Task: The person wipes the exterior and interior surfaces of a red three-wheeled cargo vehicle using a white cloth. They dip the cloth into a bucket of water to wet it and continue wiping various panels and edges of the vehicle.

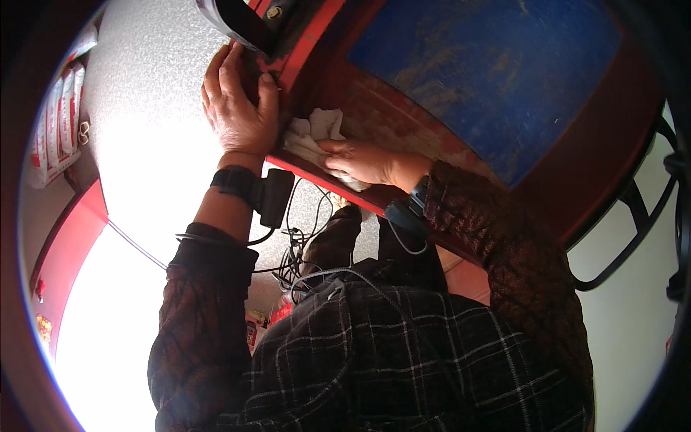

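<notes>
A crumpled white cloth (318, 129) is bunched under my right hand (363, 162), whose fingers press it against a dirty red metal surface (426, 129) near its raised edge. My left hand (241, 102) rests on the corner of the red metal frame, thumb apart from the fingers, with nothing seen in it. Part of that hand's contact with the frame is hidden. Beyond my right hand lies a scuffed blue panel (486, 70), smeared with dirt. Just past my left fingertips is a dark curved piece (237, 24) with a pale rim.
Black cables (294, 251) hang in loops before my legs. A black tubular rail (626, 254) runs along the right side. Packed bags (59, 121) are stacked at far left, above a red panel (73, 259). Bright light washes out the speckled floor (146, 65).
</notes>
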`<state>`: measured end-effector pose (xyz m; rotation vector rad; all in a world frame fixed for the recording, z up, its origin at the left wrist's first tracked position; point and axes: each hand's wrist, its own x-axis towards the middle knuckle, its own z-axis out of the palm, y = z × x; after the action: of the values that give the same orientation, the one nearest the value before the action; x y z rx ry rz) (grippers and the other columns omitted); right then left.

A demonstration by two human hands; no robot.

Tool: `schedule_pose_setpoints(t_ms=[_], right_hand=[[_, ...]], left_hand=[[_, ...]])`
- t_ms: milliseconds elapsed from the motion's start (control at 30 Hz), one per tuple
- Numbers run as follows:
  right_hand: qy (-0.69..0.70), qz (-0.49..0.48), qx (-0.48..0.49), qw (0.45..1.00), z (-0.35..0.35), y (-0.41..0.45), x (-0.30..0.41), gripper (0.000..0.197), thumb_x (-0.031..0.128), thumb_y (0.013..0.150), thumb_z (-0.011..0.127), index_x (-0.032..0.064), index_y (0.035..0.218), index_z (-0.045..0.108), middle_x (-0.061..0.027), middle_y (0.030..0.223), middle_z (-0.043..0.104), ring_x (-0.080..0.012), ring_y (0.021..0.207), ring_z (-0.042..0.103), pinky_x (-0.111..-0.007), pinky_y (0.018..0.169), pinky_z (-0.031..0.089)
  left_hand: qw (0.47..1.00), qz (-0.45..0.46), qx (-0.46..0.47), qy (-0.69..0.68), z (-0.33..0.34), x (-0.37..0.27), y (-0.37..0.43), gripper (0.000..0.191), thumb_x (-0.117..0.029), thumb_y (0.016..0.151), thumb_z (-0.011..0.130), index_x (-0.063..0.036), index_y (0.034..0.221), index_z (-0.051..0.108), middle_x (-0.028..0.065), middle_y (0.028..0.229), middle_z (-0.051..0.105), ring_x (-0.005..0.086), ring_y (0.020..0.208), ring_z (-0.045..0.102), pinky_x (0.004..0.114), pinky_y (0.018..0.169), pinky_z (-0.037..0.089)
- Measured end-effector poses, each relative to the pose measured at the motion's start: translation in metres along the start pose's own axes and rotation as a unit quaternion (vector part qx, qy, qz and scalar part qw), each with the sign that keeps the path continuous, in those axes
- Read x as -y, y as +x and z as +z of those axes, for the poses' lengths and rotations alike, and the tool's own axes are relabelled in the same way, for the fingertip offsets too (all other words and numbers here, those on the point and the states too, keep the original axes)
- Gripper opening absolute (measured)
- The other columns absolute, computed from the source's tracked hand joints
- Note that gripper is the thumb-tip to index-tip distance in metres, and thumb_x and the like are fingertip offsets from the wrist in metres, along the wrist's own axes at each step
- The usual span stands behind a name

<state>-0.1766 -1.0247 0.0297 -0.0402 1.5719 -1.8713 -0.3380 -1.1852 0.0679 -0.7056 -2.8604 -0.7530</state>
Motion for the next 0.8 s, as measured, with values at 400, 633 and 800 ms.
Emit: schedule_pose_setpoints(t_ms=[400, 633, 800], right_hand=[[0.007, 0.386, 0.05, 0.921, -0.024, -0.243, -0.037, 0.043, 0.025, 0.101, 0.06, 0.001, 0.137, 0.058, -0.0081, 0.122, 0.066, -0.0168, 0.109, 0.058, -0.033, 0.095, 0.046], [-0.109, 0.523, 0.019, 0.845, -0.023, -0.372, -0.056, 0.032, 0.018, 0.099, 0.06, 0.001, 0.126, 0.064, -0.0111, 0.114, 0.067, -0.0201, 0.101, 0.06, -0.033, 0.09, 0.049], [-0.213, 0.57, 0.044, 0.792, -0.006, -0.416, -0.084, 0.034, 0.018, 0.098, 0.057, 0.0016, 0.127, 0.063, -0.0125, 0.116, 0.067, -0.0233, 0.103, 0.063, -0.036, 0.093, 0.051]], left_hand=[[1.0, -0.024, 0.02, -0.001, -0.002, 0.0, 0.0, 0.056, -0.027, 0.09, 0.065, -0.0138, 0.143, 0.053, 0.0127, 0.146, 0.051, 0.036, 0.136, 0.046, 0.05, 0.115, 0.034], [0.999, -0.019, 0.033, -0.011, -0.005, 0.002, 0.001, 0.055, -0.026, 0.092, 0.064, -0.0114, 0.143, 0.053, 0.0127, 0.145, 0.051, 0.0358, 0.136, 0.047, 0.049, 0.115, 0.035], [0.999, -0.025, 0.026, -0.006, -0.007, 0.0, 0.002, 0.054, -0.025, 0.092, 0.063, -0.0103, 0.142, 0.053, 0.0138, 0.145, 0.052, 0.036, 0.134, 0.048, 0.049, 0.114, 0.037]])
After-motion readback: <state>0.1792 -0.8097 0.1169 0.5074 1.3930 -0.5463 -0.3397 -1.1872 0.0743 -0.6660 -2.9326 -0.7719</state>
